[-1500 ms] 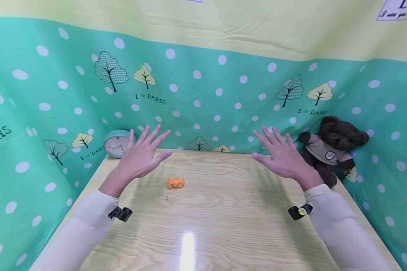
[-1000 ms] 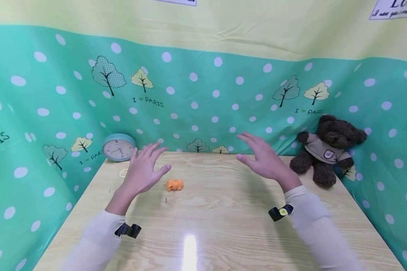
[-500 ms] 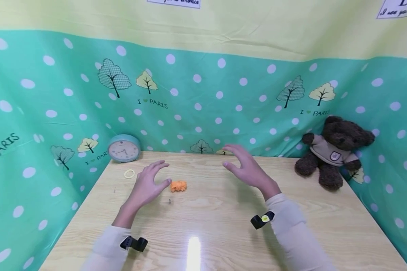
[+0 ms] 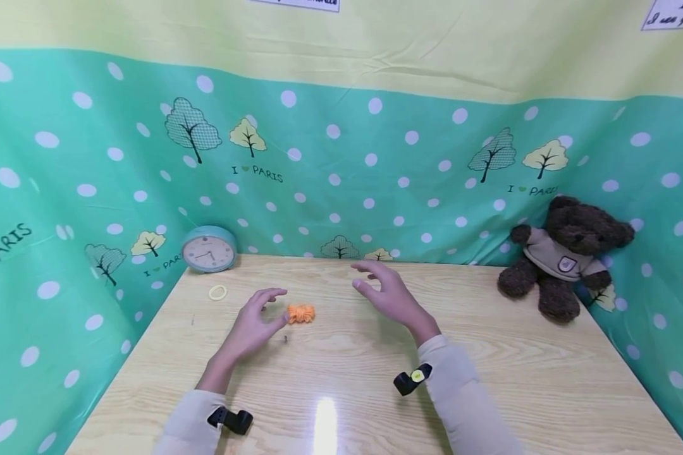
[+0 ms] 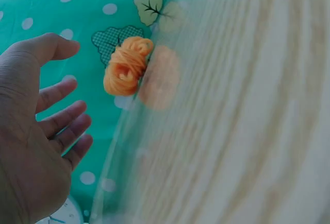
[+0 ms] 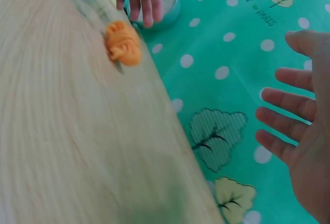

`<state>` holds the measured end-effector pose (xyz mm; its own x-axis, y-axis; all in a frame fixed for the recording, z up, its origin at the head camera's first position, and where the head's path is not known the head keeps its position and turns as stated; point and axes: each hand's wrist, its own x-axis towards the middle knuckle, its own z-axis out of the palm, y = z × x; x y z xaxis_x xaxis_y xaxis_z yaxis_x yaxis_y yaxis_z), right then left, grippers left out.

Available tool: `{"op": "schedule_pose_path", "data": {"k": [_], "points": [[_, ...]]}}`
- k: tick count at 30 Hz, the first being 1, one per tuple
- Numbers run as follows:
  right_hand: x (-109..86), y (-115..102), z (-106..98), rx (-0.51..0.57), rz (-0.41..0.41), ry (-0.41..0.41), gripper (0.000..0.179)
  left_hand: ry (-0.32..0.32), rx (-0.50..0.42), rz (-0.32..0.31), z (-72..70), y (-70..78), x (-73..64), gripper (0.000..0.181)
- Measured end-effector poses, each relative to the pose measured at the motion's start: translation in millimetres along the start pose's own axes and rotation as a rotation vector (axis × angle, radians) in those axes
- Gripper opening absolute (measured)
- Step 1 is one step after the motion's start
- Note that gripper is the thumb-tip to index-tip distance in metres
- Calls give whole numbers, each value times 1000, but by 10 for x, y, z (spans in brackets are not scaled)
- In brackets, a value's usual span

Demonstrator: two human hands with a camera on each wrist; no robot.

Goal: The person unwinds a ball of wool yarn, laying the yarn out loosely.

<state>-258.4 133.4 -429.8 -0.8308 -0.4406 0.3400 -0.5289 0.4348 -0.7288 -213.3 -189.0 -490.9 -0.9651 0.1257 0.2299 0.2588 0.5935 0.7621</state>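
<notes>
A small bundle of orange yarn (image 4: 301, 313), wound round its middle, lies on the wooden table left of centre. My left hand (image 4: 254, 325) hovers just left of it, fingers relaxed and thumb tip overlapping the bundle's edge in the head view. In the left wrist view the yarn (image 5: 126, 67) shows apart from the left hand (image 5: 44, 105), which holds nothing. To the right of the bundle, my right hand (image 4: 391, 295) hangs over the table, also holding nothing, its fingers loosely bent toward the yarn. The right wrist view shows that right hand (image 6: 304, 110) with spread, relaxed fingers.
A round teal clock (image 4: 209, 249) stands at the back left corner, with a pale yellow ring (image 4: 218, 292) lying in front of it. A dark brown teddy bear (image 4: 566, 256) sits at the back right. The polka-dot curtain (image 4: 370, 158) closes off the table's back and sides.
Both hands have come down and inward toward the orange yarn, the right one moving far to the left. Their spread fingers have relaxed into a slight bend. The pale ring has come into sight.
</notes>
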Motion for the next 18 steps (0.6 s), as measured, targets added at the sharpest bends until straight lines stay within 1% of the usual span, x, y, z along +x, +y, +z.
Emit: {"op": "schedule_pose_path", "data": {"k": [3, 6, 8, 13, 18], "points": [[27, 20, 155, 54, 9, 4, 42, -15, -36, -25, 13, -36, -15, 54], [31, 56, 305, 106, 42, 13, 38, -33, -71, -41, 57, -69, -2, 55], [34, 79, 413, 124, 68, 15, 35, -36, -76, -49, 90, -95, 2, 55], [61, 132, 669, 169, 98, 12, 31, -13, -85, -49, 162, -132, 1, 51], [111, 168, 858, 194, 110, 0, 29, 14, -70, -45, 199, -130, 6, 49]]}}
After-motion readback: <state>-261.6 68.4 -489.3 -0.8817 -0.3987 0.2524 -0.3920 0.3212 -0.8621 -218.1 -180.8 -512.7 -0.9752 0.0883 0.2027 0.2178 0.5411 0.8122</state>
